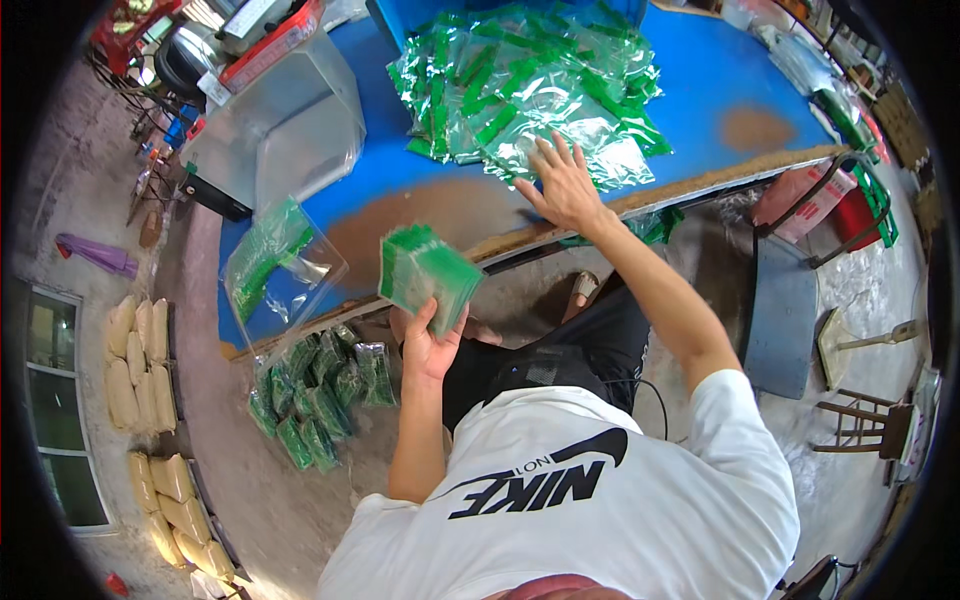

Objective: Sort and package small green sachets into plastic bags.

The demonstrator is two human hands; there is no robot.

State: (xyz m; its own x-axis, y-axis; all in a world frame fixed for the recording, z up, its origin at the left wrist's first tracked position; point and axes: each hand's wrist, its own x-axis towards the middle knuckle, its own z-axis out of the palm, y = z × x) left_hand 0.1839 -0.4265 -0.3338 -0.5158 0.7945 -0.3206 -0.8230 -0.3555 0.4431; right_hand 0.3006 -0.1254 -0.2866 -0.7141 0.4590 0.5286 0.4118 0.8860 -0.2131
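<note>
My left hand [432, 348] clasped a stack [425, 272], presumably for neatness; over bags [540, 95], my right hand [570, 193] spread wide, seemingly empty

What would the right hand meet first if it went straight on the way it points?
Most likely the bags heaped on the table; the right hand overlaps their near edge in this view, though contact is unclear.

A paned window [57, 405] at far left, grey floor [372, 450], 1 brown stool [862, 430] at right.
</note>
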